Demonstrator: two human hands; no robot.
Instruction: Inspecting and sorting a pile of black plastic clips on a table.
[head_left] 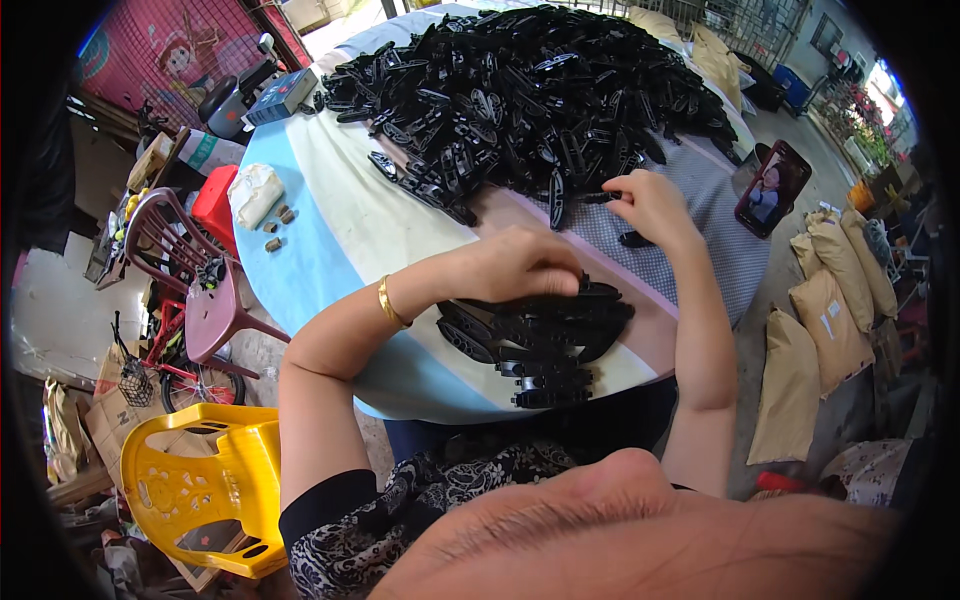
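From the head camera, a round desk (330, 230) covered in a pale blue, cream and pink cloth carries a large heap of black plastic parts (530, 90) across its far half. The left hand (515, 265) rests curled, its fingers pressed together on the top of a near stack of black plastic parts (540, 340) that lies at the desk's near edge; a gold bangle (390, 302) sits on that wrist. The right hand (650, 205) is at the heap's near edge, its grip pinching a small black piece (598, 197) between thumb and fingertips. Another loose black part (635, 239) lies on the cloth just beside that hand. A phone (772, 188) stands at the desk's right edge, and a yellow plastic chair (200, 480) sits on the floor at the lower left.
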